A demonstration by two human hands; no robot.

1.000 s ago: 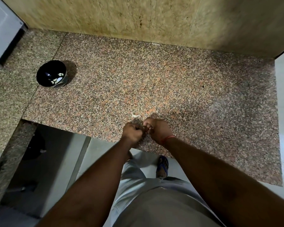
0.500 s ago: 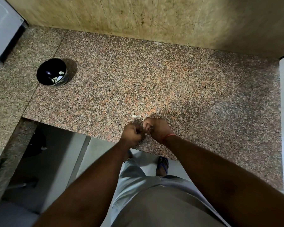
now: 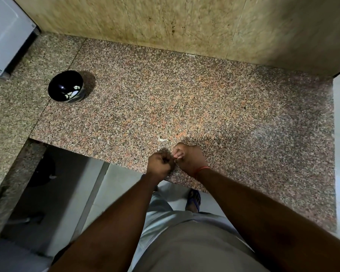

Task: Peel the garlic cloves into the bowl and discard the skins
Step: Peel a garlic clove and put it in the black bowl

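1. Garlic clove: hidden between the curled fingertips of both hands, which meet over the near edge of the speckled pink-and-grey granite counter (image 3: pixel 185 99). Only a pale sliver shows where the fingertips meet; the clove's long axis cannot be told.
2. Left hand (image 3: pixel 160 163): fingers curled tight, knuckles up, apparently pinching one end of the clove. It lies on the bowl side of the clove.
3. Right hand (image 3: pixel 188 157): fingers curled inward toward the left hand and touching it, apparently picking at the skin. A thin red thread (image 3: pixel 201 169) circles its wrist.
4. Small white skin scrap (image 3: pixel 163 140): lies on the counter just beyond the hands, between them and the bowl's side of the slab.
5. Glossy black round bowl with white markings (image 3: pixel 66 86): the landmark. It stands well apart from the hands, far to their left and further back on the counter. Pale pieces show low on its inner wall; whether they are cloves or pattern cannot be told.
6. Governing relation, as a judgement: the clove must travel leftward and away from the body to reach the bowl, so the left hand is the nearer carrier.
7. White appliance (image 3: pixel 6 32): stands behind and left of the bowl.
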